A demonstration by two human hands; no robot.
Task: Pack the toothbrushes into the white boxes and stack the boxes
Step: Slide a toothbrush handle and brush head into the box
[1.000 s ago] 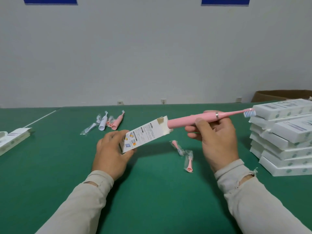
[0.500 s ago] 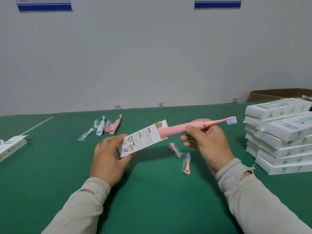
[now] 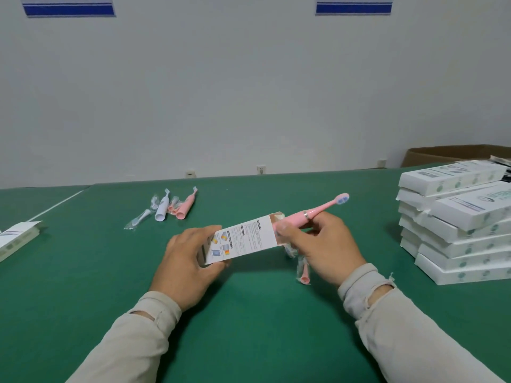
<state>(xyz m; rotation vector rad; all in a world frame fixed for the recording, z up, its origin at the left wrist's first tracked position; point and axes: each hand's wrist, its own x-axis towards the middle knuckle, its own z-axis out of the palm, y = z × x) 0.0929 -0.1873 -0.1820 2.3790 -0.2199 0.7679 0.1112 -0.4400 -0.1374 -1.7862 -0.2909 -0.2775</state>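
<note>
Head view: the left hand (image 3: 190, 261) has its grip closed round the lower end of a white box (image 3: 243, 239) held above the middle of the green bench (image 3: 249, 327), its open flaps pointing toward 2 o'clock. The right hand (image 3: 323, 244) pinches the body of a pink toothbrush (image 3: 309, 214), whose base sits inside the box mouth while its bristled head sticks out toward 2 o'clock. A wrapped pink brush head (image 3: 304, 275) lies on the bench below the right hand. At 10 o'clock lie spare toothbrush parts (image 3: 171, 207). At 3 o'clock stands a stack of white boxes (image 3: 459, 225); at 9 o'clock lies a flat box (image 3: 16, 239).
</note>
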